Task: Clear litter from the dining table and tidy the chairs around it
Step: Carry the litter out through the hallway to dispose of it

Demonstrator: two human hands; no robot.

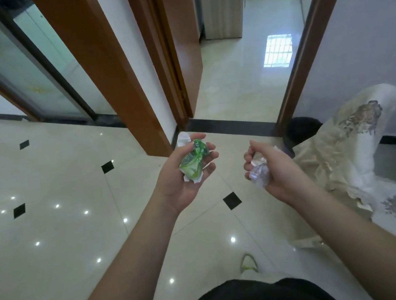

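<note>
My left hand [182, 176] is held palm up over the floor with a crumpled green wrapper [193, 160] and white paper scraps [182, 138] lying in its loosely curled fingers. My right hand [269, 168] grips a crumpled clear plastic wad [258, 173] with a bit of white paper. A cloth-covered piece of furniture [355, 140] with a floral pattern stands to the right. Behind its corner a dark round bin [301, 129] is partly hidden.
Glossy cream floor tiles [63, 216] with black diamond insets spread to the left. Brown door frames [112, 73] stand ahead, and an open doorway [246, 81] leads into another room. A glass sliding door [18, 59] is at the far left. My slipper [248, 263] shows below.
</note>
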